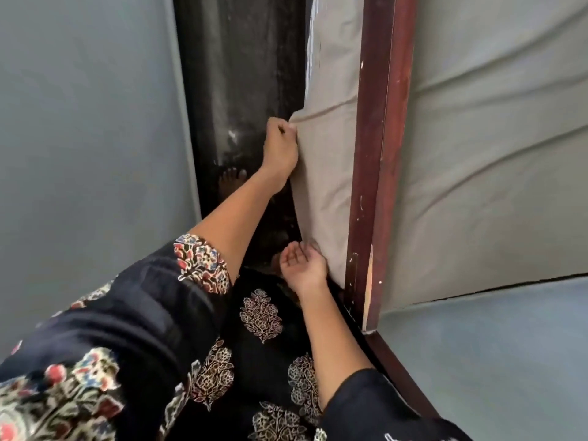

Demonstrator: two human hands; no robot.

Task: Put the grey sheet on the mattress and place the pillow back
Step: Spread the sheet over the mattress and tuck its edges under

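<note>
The person stood in a narrow gap of dark, scuffed floor (241,74) between a grey-blue wall (89,122) and a reddish-brown wooden bed rail (378,154) with chipped paint. The grey sheet (327,173) lay spread and creased over the top of the bed beyond the rail, and a flap of it hung down the rail's outer side toward the floor. The left hand (280,148) was clenched on the free edge of that flap, pinching the cloth. The right hand (304,265) lay lower down, palm up and fingers relaxed, its tips against the flap's bottom edge without gripping. A bare foot (231,181) showed on the floor. Another grey-blue surface (493,361) met the near end of the rail.
</note>
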